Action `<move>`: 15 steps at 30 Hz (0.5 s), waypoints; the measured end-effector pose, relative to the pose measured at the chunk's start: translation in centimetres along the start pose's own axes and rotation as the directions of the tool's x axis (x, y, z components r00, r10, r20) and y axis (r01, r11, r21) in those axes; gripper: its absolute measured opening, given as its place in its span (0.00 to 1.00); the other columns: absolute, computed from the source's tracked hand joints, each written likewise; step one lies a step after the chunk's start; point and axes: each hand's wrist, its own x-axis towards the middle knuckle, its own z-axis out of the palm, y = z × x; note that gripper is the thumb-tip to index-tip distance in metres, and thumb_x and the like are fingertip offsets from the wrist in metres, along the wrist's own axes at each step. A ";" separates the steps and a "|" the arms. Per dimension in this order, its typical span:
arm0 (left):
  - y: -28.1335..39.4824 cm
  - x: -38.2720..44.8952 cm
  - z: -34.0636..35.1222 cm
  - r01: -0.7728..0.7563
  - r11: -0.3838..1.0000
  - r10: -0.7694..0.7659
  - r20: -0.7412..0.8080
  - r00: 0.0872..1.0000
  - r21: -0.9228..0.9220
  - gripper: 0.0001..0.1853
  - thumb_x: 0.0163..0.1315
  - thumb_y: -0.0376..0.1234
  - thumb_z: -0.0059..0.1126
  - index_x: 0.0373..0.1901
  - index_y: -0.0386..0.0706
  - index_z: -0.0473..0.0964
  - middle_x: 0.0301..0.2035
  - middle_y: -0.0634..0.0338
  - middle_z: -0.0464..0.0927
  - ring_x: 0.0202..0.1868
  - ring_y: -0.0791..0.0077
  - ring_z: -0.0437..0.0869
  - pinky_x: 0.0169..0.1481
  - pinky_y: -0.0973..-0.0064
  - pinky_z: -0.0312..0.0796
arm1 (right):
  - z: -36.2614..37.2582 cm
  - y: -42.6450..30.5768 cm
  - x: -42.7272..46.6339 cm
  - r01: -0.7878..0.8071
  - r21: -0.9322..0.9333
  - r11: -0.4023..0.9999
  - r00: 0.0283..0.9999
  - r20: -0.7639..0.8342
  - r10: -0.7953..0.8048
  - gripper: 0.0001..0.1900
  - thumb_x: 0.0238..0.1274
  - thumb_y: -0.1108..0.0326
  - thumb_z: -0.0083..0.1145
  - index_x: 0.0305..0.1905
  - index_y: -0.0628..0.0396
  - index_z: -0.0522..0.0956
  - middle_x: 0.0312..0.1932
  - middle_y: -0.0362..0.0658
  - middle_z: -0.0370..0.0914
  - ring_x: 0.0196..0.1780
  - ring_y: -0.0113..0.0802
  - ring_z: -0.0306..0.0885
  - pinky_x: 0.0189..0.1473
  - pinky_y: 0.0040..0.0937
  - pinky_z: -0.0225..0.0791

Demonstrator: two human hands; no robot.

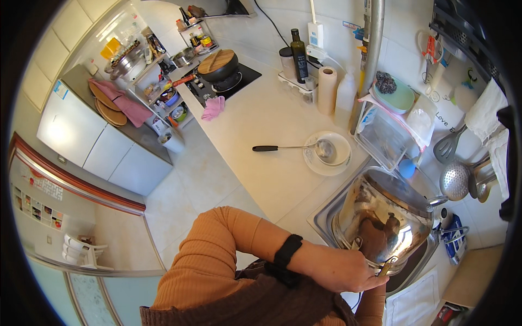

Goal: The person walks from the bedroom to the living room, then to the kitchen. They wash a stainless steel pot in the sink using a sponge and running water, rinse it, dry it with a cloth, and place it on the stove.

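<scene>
A large shiny steel pot [383, 224] with a dark round top [397, 189] sits tilted over the sink [324, 216]. My left hand [346, 269], with a black band at its wrist, is curled at the pot's near lower side, its fingers around a brass-coloured handle piece [385, 269]. Below it shows part of my right forearm; my right hand is hidden behind the left one. Left of the sink, a ladle [277, 148] rests with its bowl in a white bowl [340, 151] on a plate [314, 165].
A wire rack with a clear container [385, 136] stands behind the sink. Paper towels [327, 91], a white bottle [345, 100] and a dark oil bottle [299, 57] line the wall. Utensils hang at right, including a skimmer [454, 180]. A lidded wok [218, 67] sits on the hob.
</scene>
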 end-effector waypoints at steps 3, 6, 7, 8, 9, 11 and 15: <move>-0.1 0.4 0.3 0.016 1.000 -0.016 0.036 0.999 -0.015 0.26 0.61 0.24 0.46 0.61 0.24 0.58 0.20 0.50 0.72 0.19 0.57 0.76 0.21 0.64 0.69 | 0.4 -0.2 -0.2 0.009 -0.003 1.000 1.000 -0.001 -0.009 0.15 0.64 0.68 0.55 0.54 0.60 0.73 0.42 0.38 0.77 0.44 0.26 0.73 0.48 0.25 0.67; -0.2 -0.4 0.2 0.013 0.999 -0.012 0.023 1.000 -0.037 0.28 0.59 0.23 0.48 0.62 0.24 0.58 0.20 0.50 0.72 0.19 0.57 0.76 0.20 0.64 0.69 | 0.8 -0.5 -0.1 0.016 -0.011 1.000 1.000 -0.001 -0.016 0.15 0.64 0.68 0.55 0.54 0.60 0.73 0.42 0.38 0.77 0.44 0.26 0.73 0.48 0.25 0.68; -0.3 0.9 0.6 0.032 0.999 -0.029 0.093 0.995 -0.027 0.28 0.59 0.23 0.48 0.62 0.24 0.57 0.20 0.50 0.72 0.19 0.58 0.76 0.20 0.64 0.69 | 0.9 -0.5 -0.2 0.014 -0.010 1.000 1.000 -0.003 -0.015 0.16 0.64 0.68 0.55 0.54 0.60 0.73 0.42 0.38 0.77 0.44 0.26 0.73 0.48 0.25 0.68; -0.3 0.1 0.3 0.002 0.999 -0.002 0.015 1.000 -0.033 0.29 0.58 0.23 0.49 0.63 0.24 0.57 0.20 0.51 0.72 0.19 0.58 0.76 0.20 0.64 0.69 | 1.0 -0.6 -0.2 0.013 -0.008 1.000 1.000 -0.003 -0.013 0.16 0.64 0.68 0.55 0.54 0.60 0.73 0.42 0.38 0.77 0.44 0.26 0.73 0.48 0.25 0.68; -0.3 0.5 0.4 -0.007 1.000 0.007 0.021 1.000 -0.023 0.30 0.58 0.23 0.49 0.63 0.24 0.57 0.19 0.51 0.71 0.19 0.58 0.76 0.20 0.64 0.69 | 1.0 -0.6 -0.3 0.010 -0.007 1.000 1.000 -0.009 -0.010 0.16 0.64 0.68 0.56 0.54 0.60 0.73 0.42 0.38 0.77 0.44 0.26 0.73 0.48 0.25 0.68; -0.2 -0.2 0.1 -0.013 1.000 0.013 0.034 0.999 -0.010 0.30 0.57 0.23 0.49 0.63 0.24 0.57 0.19 0.51 0.71 0.19 0.58 0.76 0.20 0.64 0.68 | 1.1 -0.7 -0.5 0.009 -0.007 1.000 1.000 -0.015 -0.009 0.16 0.63 0.68 0.56 0.54 0.59 0.73 0.43 0.38 0.77 0.44 0.26 0.73 0.48 0.25 0.68; -0.1 -1.8 -0.6 -0.028 1.000 0.028 0.044 0.999 -0.005 0.31 0.57 0.23 0.50 0.63 0.23 0.57 0.19 0.52 0.71 0.19 0.59 0.76 0.20 0.65 0.68 | 1.2 -0.6 -0.8 0.004 -0.003 1.000 1.000 -0.030 -0.004 0.16 0.63 0.68 0.56 0.55 0.59 0.73 0.43 0.39 0.77 0.44 0.26 0.73 0.48 0.25 0.68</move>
